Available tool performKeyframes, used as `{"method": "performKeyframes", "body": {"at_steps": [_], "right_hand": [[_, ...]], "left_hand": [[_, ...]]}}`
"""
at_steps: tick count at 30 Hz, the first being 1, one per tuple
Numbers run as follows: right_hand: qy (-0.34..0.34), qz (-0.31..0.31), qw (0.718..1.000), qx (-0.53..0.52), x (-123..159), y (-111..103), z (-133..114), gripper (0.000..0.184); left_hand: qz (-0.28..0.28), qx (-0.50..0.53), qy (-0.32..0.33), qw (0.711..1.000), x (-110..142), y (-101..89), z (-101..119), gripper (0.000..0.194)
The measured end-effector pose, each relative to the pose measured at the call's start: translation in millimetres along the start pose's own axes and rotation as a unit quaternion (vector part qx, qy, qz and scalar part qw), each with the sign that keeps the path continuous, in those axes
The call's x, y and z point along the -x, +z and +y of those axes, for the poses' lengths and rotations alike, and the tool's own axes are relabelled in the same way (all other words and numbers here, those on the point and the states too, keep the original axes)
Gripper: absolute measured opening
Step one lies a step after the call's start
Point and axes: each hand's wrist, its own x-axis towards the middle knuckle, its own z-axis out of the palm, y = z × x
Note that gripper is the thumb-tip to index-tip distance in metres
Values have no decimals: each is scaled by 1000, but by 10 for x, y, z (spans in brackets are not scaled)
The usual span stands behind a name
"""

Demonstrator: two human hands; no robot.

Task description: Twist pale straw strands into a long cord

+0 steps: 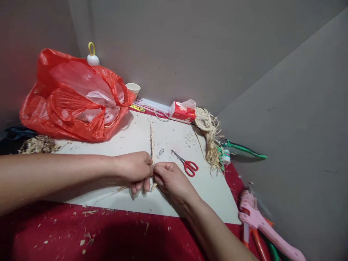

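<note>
A narrow braid of pale straw-like fibre (152, 139) runs straight up the white board (130, 145) from between my hands. My left hand (137, 166) pinches the braid's near end, its lower fingers partly curled beneath. Close against it, my right hand (168, 177) is closed on the loose strands at the same end, and a short bit of fibre sticks out below the fingers. The exact grip of the fingertips is hidden. Red-handled scissors (187, 165) lie just right of my right hand, blades pointing up and left.
A red plastic bag (73, 105) stands at the back left, near a paper cup (133, 88). A red tissue pack (182, 111) and a fibre bundle (208, 134) sit at the back right. Green-handled pliers (244, 148) and a pink glue gun (261, 221) lie along the right edge.
</note>
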Motion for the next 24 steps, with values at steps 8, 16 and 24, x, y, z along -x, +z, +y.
{"method": "performKeyframes", "body": {"at_steps": [8,16,24], "right_hand": [[38,-79,994,-70,36,-41,-7,37],[30,-64,994,-84,44,-13,3,36],[55,-81,988,-118,68,-102,-15,25]], "left_hand": [[69,18,34,997,-54,205,-110,11],[103,26,89,990,-82,321,-222,13],[176,-63,93,978,258,-8,-81,27]]}}
